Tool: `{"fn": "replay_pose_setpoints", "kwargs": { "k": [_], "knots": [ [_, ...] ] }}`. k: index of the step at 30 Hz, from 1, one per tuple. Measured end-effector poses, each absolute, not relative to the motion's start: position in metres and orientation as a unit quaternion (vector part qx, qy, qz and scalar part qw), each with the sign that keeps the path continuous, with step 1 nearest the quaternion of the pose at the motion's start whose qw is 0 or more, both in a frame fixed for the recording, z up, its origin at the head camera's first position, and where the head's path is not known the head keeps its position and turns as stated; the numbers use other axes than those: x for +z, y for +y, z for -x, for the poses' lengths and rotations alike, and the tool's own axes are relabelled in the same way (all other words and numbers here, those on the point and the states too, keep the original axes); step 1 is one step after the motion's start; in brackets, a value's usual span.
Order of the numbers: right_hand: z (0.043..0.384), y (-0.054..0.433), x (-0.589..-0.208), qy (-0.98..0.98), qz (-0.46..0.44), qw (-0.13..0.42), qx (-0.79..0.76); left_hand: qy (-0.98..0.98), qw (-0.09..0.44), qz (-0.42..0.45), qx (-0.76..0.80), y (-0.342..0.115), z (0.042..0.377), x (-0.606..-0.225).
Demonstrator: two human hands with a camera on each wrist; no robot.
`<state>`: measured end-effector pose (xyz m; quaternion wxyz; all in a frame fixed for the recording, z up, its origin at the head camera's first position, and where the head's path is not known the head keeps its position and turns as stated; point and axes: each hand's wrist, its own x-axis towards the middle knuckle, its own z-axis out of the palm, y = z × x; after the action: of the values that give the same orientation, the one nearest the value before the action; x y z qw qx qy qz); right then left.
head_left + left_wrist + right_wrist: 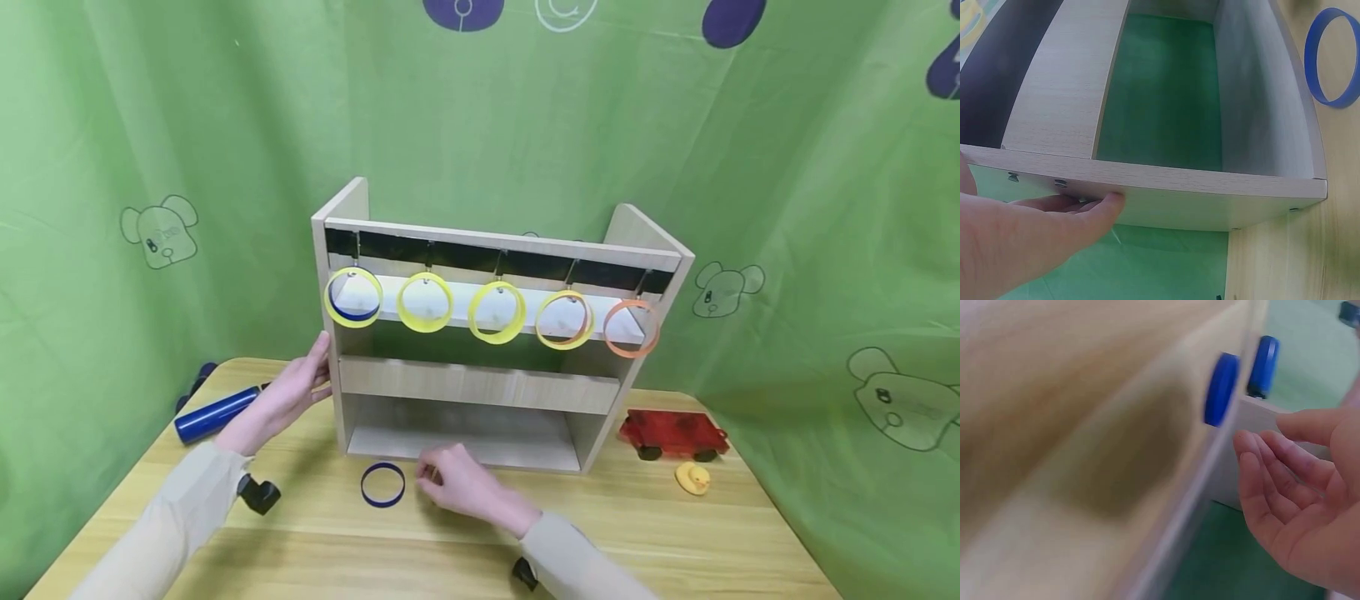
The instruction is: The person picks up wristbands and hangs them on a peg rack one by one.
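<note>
A pale wooden shelf unit stands on the table, a row of hooks along its black strip. My left hand rests its fingers against the outer left side panel. Before the unit, my right hand hovers with fingers loosely bent, holding nothing, as the right wrist view confirms. Just left of it, a dark blue ring is on the tabletop. Yellow rings hang from several hooks; the leftmost overlaps a blue one. An orange ring hangs at far right, another overlaps the neighbouring yellow ring.
A blue cylinder lies at the table's left, behind my left forearm. On the right are a red toy wagon and a yellow rubber duck. A green patterned curtain hangs behind the table and at both sides.
</note>
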<state>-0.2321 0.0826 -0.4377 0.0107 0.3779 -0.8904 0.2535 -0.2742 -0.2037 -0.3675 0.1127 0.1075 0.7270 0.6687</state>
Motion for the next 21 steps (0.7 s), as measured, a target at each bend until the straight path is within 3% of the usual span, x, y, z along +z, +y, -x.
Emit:
{"fn": "replay_pose_setpoints", "kwargs": {
  "k": [14,21],
  "knots": [
    [0.253,0.051,-0.466,-0.926,-0.325,0.033,0.190,0.728,0.115,-0.107,0.667,-0.204,0.275,-0.369],
    [0.256,0.042,-0.466,-0.936,-0.313,0.013,0.160,0.727,0.114,-0.107,0.669,-0.205,0.275,-0.369]
  ]
}}
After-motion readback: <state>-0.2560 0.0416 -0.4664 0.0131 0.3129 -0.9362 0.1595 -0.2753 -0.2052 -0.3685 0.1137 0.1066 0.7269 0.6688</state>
